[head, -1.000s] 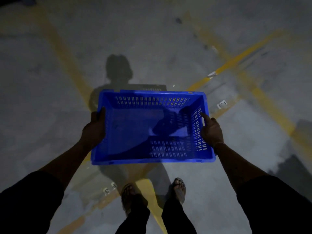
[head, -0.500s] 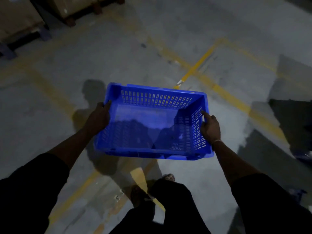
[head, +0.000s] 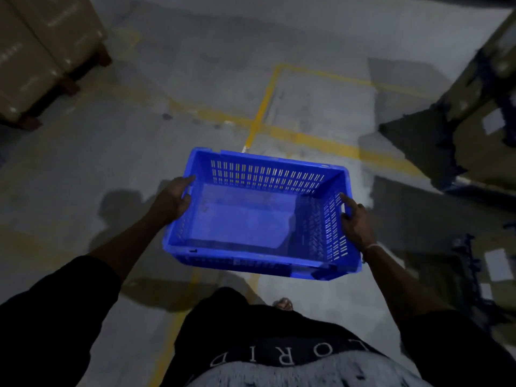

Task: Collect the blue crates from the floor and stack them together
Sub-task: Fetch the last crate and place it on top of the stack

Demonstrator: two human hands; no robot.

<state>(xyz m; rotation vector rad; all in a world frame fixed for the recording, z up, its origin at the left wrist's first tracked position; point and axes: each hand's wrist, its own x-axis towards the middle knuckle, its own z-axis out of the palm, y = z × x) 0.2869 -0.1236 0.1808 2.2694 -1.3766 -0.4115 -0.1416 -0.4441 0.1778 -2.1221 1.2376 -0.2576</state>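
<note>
The left hand point(head: 174, 199) grips the left short wall of the blue crate point(head: 259, 216), fingers curled over the rim near its far corner. The right hand point(head: 354, 222) holds the opposite short wall, palm against the slotted outside and a finger pointing up along the rim; a thin band sits at that wrist. Both hands are closed on the crate, 1 at each end, and the crate hangs between them in the air above the floor point(head: 83, 169), tilted a little so its far long wall rides higher and to the left. The crate is empty, with rows of narrow slots in its far and right walls and a solid bottom.

Both arms wear dark sleeves. Below the crate the person's dark shirt point(head: 279, 356) shows pale lettering, and the toes of 1 foot point(head: 283, 304) peek out just beyond it.

The grey concrete floor carries yellow painted lines point(head: 262, 104) that meet beyond the crate. At the upper left, wrapped cartons point(head: 36, 51) stand on a wooden pallet. At the right edge, more cartons point(head: 483, 129) with white labels stand on blue pallets, blurred and dim.
</note>
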